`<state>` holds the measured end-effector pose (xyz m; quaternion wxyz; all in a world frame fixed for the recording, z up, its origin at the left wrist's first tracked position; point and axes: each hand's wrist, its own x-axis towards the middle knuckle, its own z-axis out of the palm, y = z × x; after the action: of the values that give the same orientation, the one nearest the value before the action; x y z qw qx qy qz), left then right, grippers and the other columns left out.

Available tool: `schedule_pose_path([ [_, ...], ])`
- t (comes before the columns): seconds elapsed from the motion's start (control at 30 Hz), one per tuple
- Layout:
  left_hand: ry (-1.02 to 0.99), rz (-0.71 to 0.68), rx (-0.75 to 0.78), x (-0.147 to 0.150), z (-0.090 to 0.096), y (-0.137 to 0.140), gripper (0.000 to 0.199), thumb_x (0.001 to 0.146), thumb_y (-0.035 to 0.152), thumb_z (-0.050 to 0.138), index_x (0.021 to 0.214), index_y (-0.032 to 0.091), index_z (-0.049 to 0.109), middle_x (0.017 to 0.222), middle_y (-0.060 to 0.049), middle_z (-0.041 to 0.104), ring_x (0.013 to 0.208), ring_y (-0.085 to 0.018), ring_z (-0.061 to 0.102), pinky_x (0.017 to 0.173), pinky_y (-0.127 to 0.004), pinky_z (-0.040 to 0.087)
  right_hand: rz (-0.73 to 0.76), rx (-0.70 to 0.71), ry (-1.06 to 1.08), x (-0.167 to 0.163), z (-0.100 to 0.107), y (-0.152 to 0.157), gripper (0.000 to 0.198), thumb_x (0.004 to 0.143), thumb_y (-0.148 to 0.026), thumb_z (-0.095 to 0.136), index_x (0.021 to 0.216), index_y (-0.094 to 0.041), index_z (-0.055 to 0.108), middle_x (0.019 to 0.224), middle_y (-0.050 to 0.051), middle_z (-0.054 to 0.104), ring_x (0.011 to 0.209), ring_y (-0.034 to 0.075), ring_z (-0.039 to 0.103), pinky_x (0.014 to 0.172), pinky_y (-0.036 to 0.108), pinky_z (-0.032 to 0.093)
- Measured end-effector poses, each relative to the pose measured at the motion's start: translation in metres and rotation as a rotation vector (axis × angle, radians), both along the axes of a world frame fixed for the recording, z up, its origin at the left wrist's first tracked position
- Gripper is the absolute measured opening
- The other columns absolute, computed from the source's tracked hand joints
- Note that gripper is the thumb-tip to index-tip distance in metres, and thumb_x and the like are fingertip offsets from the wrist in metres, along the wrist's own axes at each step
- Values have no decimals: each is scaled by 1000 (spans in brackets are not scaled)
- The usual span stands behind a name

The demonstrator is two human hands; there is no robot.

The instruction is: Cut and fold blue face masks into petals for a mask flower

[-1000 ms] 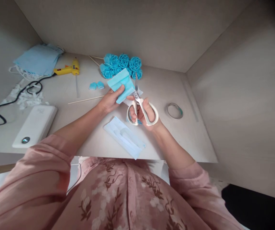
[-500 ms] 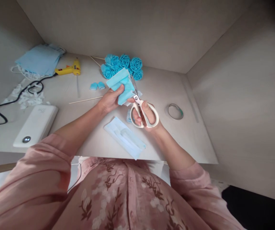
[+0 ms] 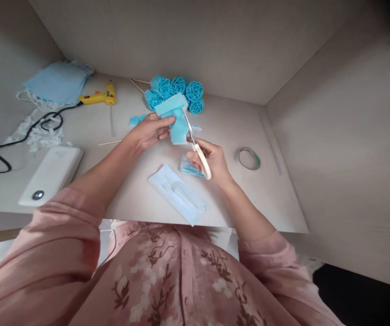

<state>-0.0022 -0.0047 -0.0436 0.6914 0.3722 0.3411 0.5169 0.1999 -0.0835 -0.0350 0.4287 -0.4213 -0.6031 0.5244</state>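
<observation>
My left hand (image 3: pixel 154 130) pinches a bright blue piece of face mask fabric (image 3: pixel 177 120) between thumb and fingers, holding it above the table. My right hand (image 3: pixel 213 158) grips white-handled scissors (image 3: pixel 201 160), whose blades point up and away along the right edge of the fabric. Below the right hand lies a small stack of folded blue pieces (image 3: pixel 190 166), partly hidden by the scissors. Nearer my body a pale blue face mask piece (image 3: pixel 177 194) lies flat. Behind the fabric sits a bunch of blue fabric roses (image 3: pixel 177 86), partly covered by it.
On the left are a pile of face masks (image 3: pixel 59 83), a yellow glue gun (image 3: pixel 99 96) with a black cord, white scraps (image 3: pixel 45 136) and a white power bank (image 3: pixel 52 174). A coil of wire or tape (image 3: pixel 249 158) lies to the right. Grey panels enclose the table.
The scissors have turned edge-on and their handles have closed together. A white scrap now shows on the table beside the blades. The left hand shifted slightly with the fabric.
</observation>
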Motion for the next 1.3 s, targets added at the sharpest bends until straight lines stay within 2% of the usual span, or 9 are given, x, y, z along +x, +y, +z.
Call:
schedule_pose_path([
  [0.1, -18, -36, 11, 2, 4, -2, 22, 84, 20, 72, 105, 15, 69, 91, -5, 76, 77, -15, 73, 65, -24, 60, -6, 6, -26, -1, -4, 2, 62, 68, -51, 83, 115, -13, 71, 53, -8, 48, 42, 5, 40, 41, 21, 34],
  [0.23, -99, -39, 32, 12, 7, -9, 11, 90, 23, 66, 95, 13, 67, 87, -5, 75, 80, -15, 73, 73, -26, 60, 30, -62, 27, -1, -5, 1, 65, 71, -60, 78, 114, -13, 68, 54, -8, 51, 40, 5, 43, 40, 21, 34],
  [0.3, -118, -46, 55, 16, 7, -11, 15, 85, 26, 74, 90, 14, 66, 84, -3, 73, 77, -14, 72, 75, -26, 60, 81, -122, 88, 0, -5, 0, 67, 75, -64, 73, 118, -14, 66, 60, -6, 56, 42, 5, 45, 40, 20, 34],
  [0.43, -148, -12, 100, 19, 2, -11, 28, 70, 20, 87, 86, 16, 65, 78, 3, 70, 71, -11, 70, 73, -25, 58, 213, -185, 211, 1, -7, -2, 69, 79, -68, 68, 125, -16, 62, 71, -3, 60, 50, 6, 49, 43, 20, 36],
  [0.6, -127, 86, 89, 24, 0, -10, 29, 71, 25, 88, 88, 16, 65, 80, 4, 71, 73, -10, 70, 76, -24, 58, 287, -206, 295, -1, -14, 0, 65, 82, -66, 66, 125, -18, 61, 74, -2, 59, 54, 8, 49, 46, 22, 37],
  [0.83, -109, 165, 109, 26, -2, -8, 28, 75, 29, 85, 92, 18, 67, 83, 1, 73, 85, -16, 73, 76, -25, 57, 310, -239, 340, -1, -10, -2, 61, 84, -63, 66, 124, -18, 61, 74, -2, 58, 55, 8, 47, 48, 23, 36],
  [1.0, -105, 160, 116, 25, -3, -8, 25, 76, 28, 84, 86, 18, 65, 75, 4, 70, 70, -12, 70, 66, -21, 56, 296, -229, 363, -2, -8, -4, 63, 83, -65, 66, 122, -17, 63, 68, -4, 55, 51, 8, 45, 45, 23, 33],
  [1.3, -117, 146, 120, 26, 2, -10, 22, 77, 20, 82, 76, 16, 61, 65, 6, 64, 52, -8, 61, 54, -21, 50, 147, -204, 316, -7, -1, -13, 61, 79, -65, 70, 113, -15, 68, 60, -4, 53, 41, 6, 38, 35, 21, 24],
])
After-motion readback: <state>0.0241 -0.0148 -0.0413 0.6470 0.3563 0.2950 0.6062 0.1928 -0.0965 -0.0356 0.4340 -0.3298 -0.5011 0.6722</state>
